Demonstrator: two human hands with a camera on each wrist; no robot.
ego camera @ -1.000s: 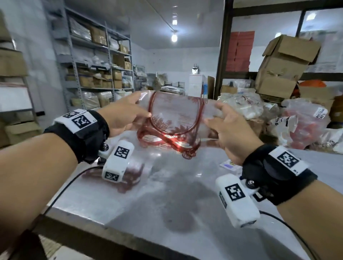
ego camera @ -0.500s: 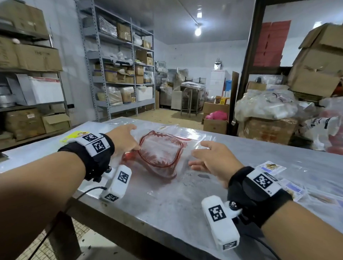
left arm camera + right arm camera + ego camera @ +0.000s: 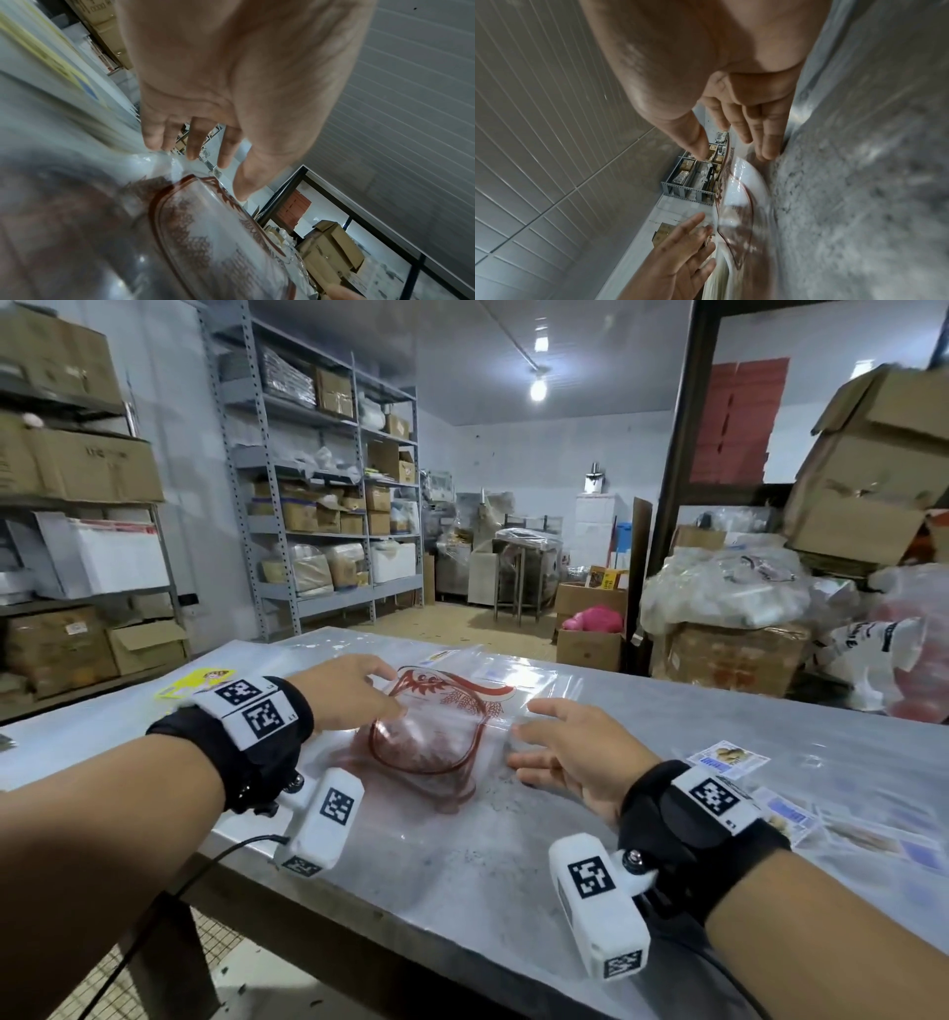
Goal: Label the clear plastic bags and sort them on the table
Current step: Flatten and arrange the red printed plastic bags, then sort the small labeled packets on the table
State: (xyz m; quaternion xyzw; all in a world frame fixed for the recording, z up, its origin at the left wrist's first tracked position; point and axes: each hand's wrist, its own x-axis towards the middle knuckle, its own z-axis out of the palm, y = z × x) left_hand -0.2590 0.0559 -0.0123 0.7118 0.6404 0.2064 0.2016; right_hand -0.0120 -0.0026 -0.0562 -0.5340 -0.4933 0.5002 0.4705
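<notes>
A clear plastic bag (image 3: 436, 737) with red print lies flat on the metal surface (image 3: 462, 865). Left hand (image 3: 344, 690) and right hand (image 3: 570, 752) hover at its sides, fingers relaxed, gripping nothing. Labels (image 3: 726, 759) lie to the right; a yellow label (image 3: 197, 681) to the left.

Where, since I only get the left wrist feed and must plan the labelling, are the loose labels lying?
Observer: In the head view, printed labels lie flat on the metal table, to the right of the right hand.
Operator: Is that hand free to take one?
Observer: It holds nothing. In the right wrist view its fingers are straight, with the tips down by the right edge of the clear bag. I cannot tell whether they touch the bag.
</notes>
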